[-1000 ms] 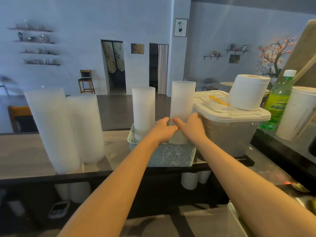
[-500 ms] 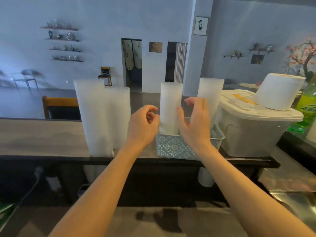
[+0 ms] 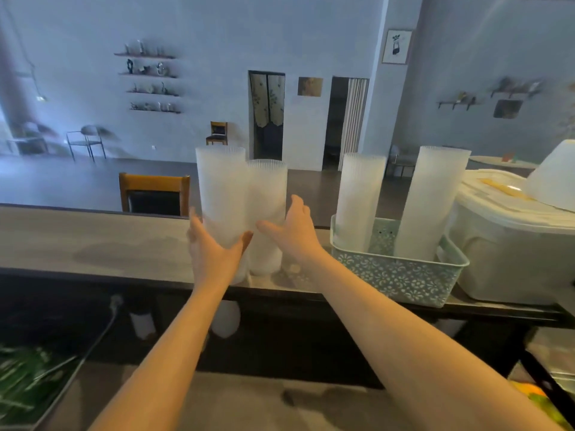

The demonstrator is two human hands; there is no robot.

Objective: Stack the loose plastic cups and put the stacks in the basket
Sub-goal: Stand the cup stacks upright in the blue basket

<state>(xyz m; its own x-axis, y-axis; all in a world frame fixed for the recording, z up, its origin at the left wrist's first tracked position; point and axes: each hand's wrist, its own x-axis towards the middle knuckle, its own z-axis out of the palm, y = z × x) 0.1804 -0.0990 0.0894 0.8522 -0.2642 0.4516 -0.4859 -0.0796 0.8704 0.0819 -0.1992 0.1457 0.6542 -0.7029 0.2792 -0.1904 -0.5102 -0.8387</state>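
Observation:
Two tall stacks of translucent ribbed plastic cups stand side by side on the counter: a taller stack [image 3: 221,188] and a shorter stack [image 3: 270,194] to its right. My left hand [image 3: 214,248] wraps round the lower part of the taller stack, thumb on its right and fingers on its left. My right hand [image 3: 295,233] is spread with straight fingers at the right side of the shorter stack; contact is unclear. To the right, the pale green patterned basket [image 3: 401,276] holds two more cup stacks, one [image 3: 359,197] upright and one [image 3: 432,200] leaning.
A lidded translucent plastic box [image 3: 510,262] sits right of the basket, touching it, with a white paper roll [image 3: 557,181] on top. The grey counter [image 3: 93,241] stretches to the left. A wooden chair back [image 3: 154,194] stands behind it.
Both hands let go of the stack in the basket and moved left to the two stacks on the counter. My left hand has taken hold of the taller one. The view swung left.

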